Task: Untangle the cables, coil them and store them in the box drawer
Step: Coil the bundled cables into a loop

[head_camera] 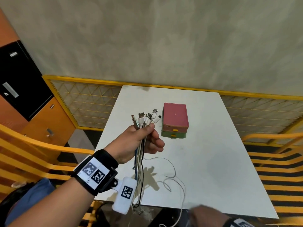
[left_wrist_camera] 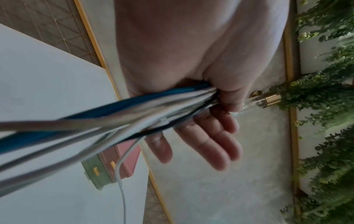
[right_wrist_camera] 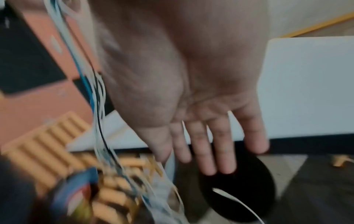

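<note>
My left hand point(head_camera: 144, 138) is raised over the white table point(head_camera: 213, 153) and grips a bundle of cables point(head_camera: 140, 161), white, blue and black. Their plugs point(head_camera: 147, 117) fan out above my fist, and the cords hang past the table's near edge. The left wrist view shows the cables point(left_wrist_camera: 114, 118) pinched in my left hand point(left_wrist_camera: 201, 128). One thin white cable point(head_camera: 172, 176) loops loosely on the table. The pink and green box drawer point(head_camera: 175, 120) stands shut just right of the plugs. My right hand point(head_camera: 206, 213) is low at the table's near edge; in its wrist view the right hand point(right_wrist_camera: 201, 151) is open and holds nothing, right of the hanging cables point(right_wrist_camera: 97, 106).
Yellow slatted benches point(head_camera: 32, 154) flank the table on both sides. A yellow mesh fence point(head_camera: 85, 102) runs behind it. An orange and black cabinet point(head_camera: 24, 89) stands at the left. The table's black round base point(right_wrist_camera: 249, 189) lies under my right hand.
</note>
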The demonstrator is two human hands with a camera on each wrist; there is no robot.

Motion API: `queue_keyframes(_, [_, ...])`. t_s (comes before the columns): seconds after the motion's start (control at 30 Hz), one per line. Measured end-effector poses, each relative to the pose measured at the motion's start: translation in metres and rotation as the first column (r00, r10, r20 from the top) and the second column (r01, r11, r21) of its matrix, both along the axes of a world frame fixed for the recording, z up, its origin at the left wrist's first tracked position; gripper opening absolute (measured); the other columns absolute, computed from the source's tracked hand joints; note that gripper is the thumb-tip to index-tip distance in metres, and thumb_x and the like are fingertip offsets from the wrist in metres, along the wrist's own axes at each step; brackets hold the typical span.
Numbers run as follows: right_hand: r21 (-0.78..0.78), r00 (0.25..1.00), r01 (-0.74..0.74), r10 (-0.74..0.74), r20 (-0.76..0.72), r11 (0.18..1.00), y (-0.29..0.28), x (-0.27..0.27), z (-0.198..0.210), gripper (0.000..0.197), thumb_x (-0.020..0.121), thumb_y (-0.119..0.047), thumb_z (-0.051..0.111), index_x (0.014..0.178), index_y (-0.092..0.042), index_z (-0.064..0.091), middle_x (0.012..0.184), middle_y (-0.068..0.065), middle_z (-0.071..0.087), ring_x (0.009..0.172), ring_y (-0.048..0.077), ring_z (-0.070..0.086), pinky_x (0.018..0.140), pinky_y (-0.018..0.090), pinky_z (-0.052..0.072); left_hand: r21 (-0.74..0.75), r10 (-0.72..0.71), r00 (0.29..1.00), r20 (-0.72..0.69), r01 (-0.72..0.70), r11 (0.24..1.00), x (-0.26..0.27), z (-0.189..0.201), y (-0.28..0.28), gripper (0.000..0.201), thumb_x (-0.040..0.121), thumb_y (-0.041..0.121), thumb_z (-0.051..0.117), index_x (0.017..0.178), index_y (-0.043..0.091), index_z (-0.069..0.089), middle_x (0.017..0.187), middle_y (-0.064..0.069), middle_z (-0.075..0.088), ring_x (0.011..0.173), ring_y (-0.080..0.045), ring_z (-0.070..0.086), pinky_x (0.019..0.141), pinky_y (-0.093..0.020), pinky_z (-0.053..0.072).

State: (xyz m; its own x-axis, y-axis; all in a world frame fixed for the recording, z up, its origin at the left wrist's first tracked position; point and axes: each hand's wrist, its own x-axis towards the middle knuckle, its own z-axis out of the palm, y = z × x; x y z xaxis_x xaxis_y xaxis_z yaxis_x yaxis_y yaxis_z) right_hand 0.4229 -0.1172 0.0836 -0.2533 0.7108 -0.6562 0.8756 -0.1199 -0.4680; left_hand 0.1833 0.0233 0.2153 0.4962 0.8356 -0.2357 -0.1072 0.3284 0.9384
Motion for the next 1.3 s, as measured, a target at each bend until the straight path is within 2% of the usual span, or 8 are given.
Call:
queue_keyframes(0.07, [0.229, 0.998, 0.043, -0.029, -0.062, 0.972, 0.018, 0.002, 0.008, 0.034, 0.081, -0.061, 0.048, 0.083, -0.030, 0.059, 0.097, -0.009, 0.068, 0.095, 0.010, 0.065, 0.083, 0.028, 0.049, 0.024, -0.019, 1.000, 0.023, 0.018, 1.000, 0.004, 0.001, 0.000, 0.035, 0.090, 0.042, 0.051, 0.074, 0.014, 0.066, 0.091, -0.018, 0.076, 0.100, -0.036, 0.072, 0.099, -0.056, 0.045])
queue_keyframes(0.2, [0.458, 0.875, 0.341, -0.100, -0.474, 0.821, 0.054, -0.026, 0.081, 0.049, 0.077, -0.063, 0.064, 0.118, -0.041, 0.052, 0.123, -0.026, 0.056, 0.120, -0.008, 0.049, 0.097, 0.013, 0.038, 0.098, -0.043, 0.998, 0.040, 0.038, 0.994, 0.021, 0.008, -0.004, 0.032, 0.089, 0.044, 0.048, 0.073, 0.017, 0.055, 0.117, -0.010, 0.074, 0.118, -0.021, 0.065, 0.103, -0.052, 0.039])
queue_keyframes(0.4, [0.453, 0.706, 0.457, -0.002, -0.709, 0.765, 0.088, -0.073, 0.127, 0.063, 0.083, -0.034, 0.065, 0.136, -0.052, 0.036, 0.118, -0.017, 0.064, 0.111, 0.010, 0.062, 0.093, 0.041, 0.052, 0.117, 0.011, 0.992, 0.123, -0.026, 0.993, 0.045, 0.027, -0.005, 0.037, 0.094, 0.036, 0.050, 0.084, 0.004, 0.066, 0.126, -0.006, 0.070, 0.093, -0.018, 0.069, 0.070, -0.032, 0.055])
queue_keyframes(0.57, [0.441, 0.687, 0.495, -0.026, -0.726, 0.748, 0.095, -0.083, 0.136, 0.025, 0.095, -0.007, 0.044, 0.108, -0.026, 0.054, 0.090, 0.004, 0.070, 0.083, 0.016, 0.070, 0.078, 0.051, 0.056, 0.237, 0.018, 1.000, -0.008, -0.016, 0.971, 0.047, 0.035, 0.006, 0.031, 0.097, 0.033, 0.057, 0.073, 0.018, 0.069, 0.120, -0.004, 0.073, 0.112, -0.013, 0.067, 0.082, -0.019, 0.056])
queue_keyframes(0.8, [0.591, 0.751, 0.365, 0.147, -0.643, 0.719, 0.095, -0.080, 0.161, 0.041, 0.095, -0.002, 0.038, 0.091, -0.043, 0.044, 0.072, -0.032, 0.051, 0.066, -0.004, 0.050, 0.060, 0.012, 0.036, 0.209, -0.257, 0.965, -0.042, 0.260, 0.943, 0.030, 0.052, 0.015, 0.035, 0.094, 0.034, 0.052, 0.111, 0.012, 0.074, 0.130, -0.010, 0.067, 0.121, -0.021, 0.063, 0.100, -0.035, 0.047])
queue_keyframes(0.93, [0.454, 0.678, 0.374, 0.095, -0.729, 0.808, 0.100, -0.081, 0.169, 0.031, 0.091, -0.019, 0.042, 0.076, -0.046, 0.046, 0.068, -0.007, 0.048, 0.057, 0.011, 0.040, 0.053, 0.035, 0.035, 0.269, -0.179, 0.982, 0.060, 0.157, 0.950, 0.034, 0.065, 0.017, 0.048, 0.099, 0.040, 0.048, 0.111, -0.001, 0.070, 0.134, -0.006, 0.065, 0.127, -0.015, 0.058, 0.099, -0.023, 0.047])
queue_keyframes(1.1, [0.211, 0.486, 0.343, 0.019, -0.874, 0.915, 0.104, -0.078, 0.178, 0.016, 0.087, -0.022, 0.060, 0.073, -0.030, 0.058, 0.060, -0.001, 0.047, 0.047, 0.015, 0.047, 0.050, 0.025, 0.045, 0.254, -0.160, 0.922, 0.353, 0.070, 0.965, 0.043, 0.086, 0.020, 0.053, 0.091, 0.055, 0.050, 0.102, 0.011, 0.075, 0.127, -0.010, 0.069, 0.129, -0.024, 0.057, 0.110, -0.034, 0.041])
queue_keyframes(1.3, [0.094, 0.690, 0.123, -0.017, -0.723, 0.988, 0.120, -0.069, 0.159, 0.015, 0.088, -0.031, 0.071, 0.076, -0.024, 0.066, 0.062, 0.009, 0.057, 0.054, 0.021, 0.056, 0.057, 0.030, 0.049, 0.200, -0.188, 0.718, 0.671, 0.068, 0.977, 0.031, 0.127, 0.037, 0.054, 0.093, 0.053, 0.044, 0.097, 0.010, 0.076, 0.116, -0.014, 0.073, 0.121, -0.038, 0.061, 0.113, -0.055, 0.029])
